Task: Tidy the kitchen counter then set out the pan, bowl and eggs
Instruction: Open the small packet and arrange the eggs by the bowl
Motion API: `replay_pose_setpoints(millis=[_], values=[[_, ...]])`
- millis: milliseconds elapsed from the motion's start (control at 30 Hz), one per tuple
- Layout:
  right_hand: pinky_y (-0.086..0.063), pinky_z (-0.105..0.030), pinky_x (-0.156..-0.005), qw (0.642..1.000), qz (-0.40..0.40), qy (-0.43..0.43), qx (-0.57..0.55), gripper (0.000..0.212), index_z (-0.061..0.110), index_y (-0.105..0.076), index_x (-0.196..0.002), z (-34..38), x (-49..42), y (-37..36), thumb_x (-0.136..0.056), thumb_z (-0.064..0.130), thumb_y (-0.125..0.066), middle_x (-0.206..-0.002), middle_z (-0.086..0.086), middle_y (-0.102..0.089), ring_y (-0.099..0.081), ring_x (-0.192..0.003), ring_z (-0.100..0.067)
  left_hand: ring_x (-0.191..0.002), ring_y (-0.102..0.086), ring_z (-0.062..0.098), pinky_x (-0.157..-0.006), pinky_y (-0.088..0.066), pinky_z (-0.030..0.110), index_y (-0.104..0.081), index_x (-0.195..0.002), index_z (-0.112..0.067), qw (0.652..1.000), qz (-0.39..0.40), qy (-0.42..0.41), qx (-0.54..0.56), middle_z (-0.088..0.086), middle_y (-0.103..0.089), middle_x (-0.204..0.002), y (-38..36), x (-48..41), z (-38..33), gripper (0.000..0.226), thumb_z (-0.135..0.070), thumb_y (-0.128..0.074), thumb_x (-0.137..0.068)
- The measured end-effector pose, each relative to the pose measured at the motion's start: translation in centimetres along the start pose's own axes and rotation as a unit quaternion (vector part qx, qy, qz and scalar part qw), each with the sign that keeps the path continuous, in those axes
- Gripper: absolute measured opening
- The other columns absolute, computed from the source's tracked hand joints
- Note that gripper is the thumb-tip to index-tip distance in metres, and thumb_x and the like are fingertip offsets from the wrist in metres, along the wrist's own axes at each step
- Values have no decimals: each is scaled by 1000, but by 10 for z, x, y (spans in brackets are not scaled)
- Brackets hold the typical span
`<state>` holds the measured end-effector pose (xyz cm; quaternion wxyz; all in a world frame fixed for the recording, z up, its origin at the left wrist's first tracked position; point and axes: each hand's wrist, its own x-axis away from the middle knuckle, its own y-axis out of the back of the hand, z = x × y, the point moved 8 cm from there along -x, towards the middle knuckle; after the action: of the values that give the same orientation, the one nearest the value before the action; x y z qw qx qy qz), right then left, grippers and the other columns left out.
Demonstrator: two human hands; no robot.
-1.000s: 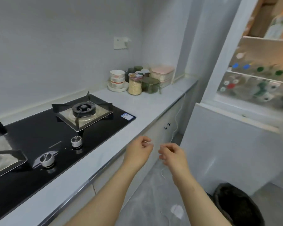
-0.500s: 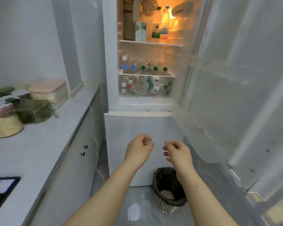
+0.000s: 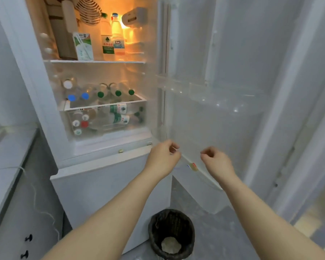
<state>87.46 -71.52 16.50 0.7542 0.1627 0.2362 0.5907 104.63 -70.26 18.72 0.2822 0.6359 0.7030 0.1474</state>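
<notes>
Amber light fills the open refrigerator (image 3: 101, 184), whose door (image 3: 223, 53) is swung out to the right. Judged from this, the step in hand is fetching the eggs. The left hand (image 3: 164, 158) and right hand (image 3: 217, 162) are raised side by side at the level of the compartment's lower edge, a little apart. Each has loosely curled fingers, grips nothing and touches nothing. The upper shelf (image 3: 98, 61) carries a carton (image 3: 83, 46) and upright bottles (image 3: 109, 34). More bottles lie on the shelf below and in the clear drawer (image 3: 105, 119). No eggs can be made out on the shelves or in the transparent door rack (image 3: 204, 91), so their location cannot be told; the pan and bowl are out of view. The next move calls for locating the eggs first — checking the door racks and the space behind the bottles — then reaching in with one hand and lifting them gently. A waste bin (image 3: 172, 233) stands on the floor below the hands, and the counter (image 3: 6, 152) edge shows at left.
</notes>
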Motion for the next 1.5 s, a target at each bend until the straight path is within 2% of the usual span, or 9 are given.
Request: replay_pose_setpoints(millis=[200,333,433,567,733,867,1167,1367,1500], values=[[-41,-26,-92,960,134,7,246,38,13,-55,-124,-34,-60,-40,-88,10,-48,-129,-11,-57,-52,-120,-25,-109,-56,21,-86,-41,23,-62,-114,-10,991,57,-41,-117,5,-63,-118,-44,-66,-1,30,-7,-42,-92],[-44,-32,-89,913,231,24,335,34,12,-50,-125,-52,-70,-80,-92,10,-43,-132,-13,-52,-51,-121,-29,-115,-54,23,-91,-44,27,-58,-120,-12,954,173,-52,-239,8,-58,-127,-84,-103,22,41,3,-37,-88],[-38,-30,-73,889,278,27,364,13,14,-45,-99,-67,-72,-98,-90,6,-40,-125,-15,-52,-53,-113,-32,-124,-47,25,-98,-41,30,-47,-133,-14,901,266,-44,-339,10,-47,-136,-110,-119,36,46,-1,-42,-89],[-37,-34,-78,880,292,36,372,34,10,-46,-119,-73,-69,-103,-86,2,-39,-127,-10,-44,-44,-118,-32,-125,-47,26,-98,-41,33,-33,-142,-17,795,378,0,-474,7,-43,-141,-137,-122,57,63,-29,-61,-87],[-41,-35,-93,876,286,34,388,35,12,-46,-128,-74,-71,-102,-93,9,-41,-131,-12,-42,-43,-122,-32,-120,-51,27,-99,-42,37,-50,-126,-13,718,408,29,-563,6,-52,-132,-145,-123,72,46,-39,-56,-89],[-43,-34,-92,886,264,23,380,35,11,-51,-125,-71,-72,-98,-93,8,-38,-129,-14,-47,-48,-120,-32,-117,-55,25,-95,-44,33,-58,-110,-15,729,388,11,-564,5,-57,-128,-144,-122,67,29,-36,-56,-90],[-38,-31,-69,933,208,-15,295,12,9,-39,-104,-58,-75,-90,-92,7,-40,-118,-22,-56,-58,-106,-35,-112,-57,29,-86,-46,33,-58,-118,-8,769,357,-28,-530,11,-59,-115,-135,-125,64,33,-21,-60,-88],[-49,-37,-69,984,107,-13,142,22,7,-53,-110,-42,-79,-75,-92,17,-46,-104,-22,-64,-62,-93,-39,-106,-56,34,-78,-43,31,-58,-106,-3,907,222,-39,-355,19,-61,-114,-97,-129,38,27,-24,-45,-95],[-53,-40,-78,999,21,29,21,13,16,-62,-100,-14,-77,-52,-89,19,-55,-80,-7,-66,-65,-78,-29,-75,-55,27,-56,-35,29,-44,-65,-15,994,40,-7,-103,6,-55,-72,-31,-119,27,29,-27,-54,-89]])
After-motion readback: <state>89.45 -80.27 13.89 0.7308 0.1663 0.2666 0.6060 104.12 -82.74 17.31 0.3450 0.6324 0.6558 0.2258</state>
